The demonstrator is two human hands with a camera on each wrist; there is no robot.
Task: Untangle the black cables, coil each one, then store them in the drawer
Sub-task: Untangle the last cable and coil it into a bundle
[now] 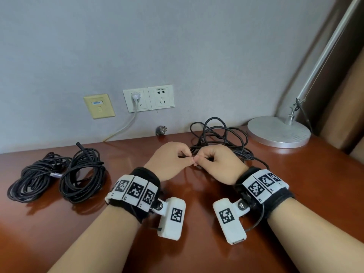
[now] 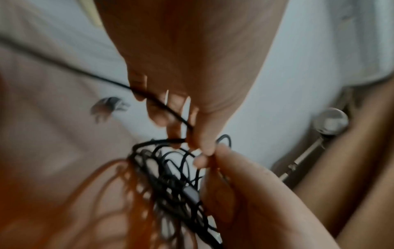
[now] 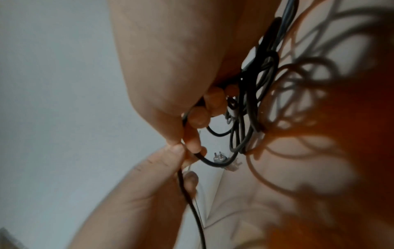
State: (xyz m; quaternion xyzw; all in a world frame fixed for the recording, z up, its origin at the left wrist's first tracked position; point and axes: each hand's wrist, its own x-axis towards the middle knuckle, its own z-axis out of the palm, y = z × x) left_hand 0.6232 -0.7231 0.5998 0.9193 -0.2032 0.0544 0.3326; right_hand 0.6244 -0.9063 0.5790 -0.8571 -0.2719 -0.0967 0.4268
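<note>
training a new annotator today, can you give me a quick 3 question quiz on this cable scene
1. True or false: two coiled cable bundles lie on the desk to the left of the hands.
2. What does the left hand hold? A) a strand of the tangled black cable B) the lamp base C) nothing
3. Fill in: the white plug sits in the ____ of the two white wall sockets.

Key:
1. True.
2. A. The right hand pinches the same tangle, thumbs nearly touching.
3. Left; the right socket is free.
</note>
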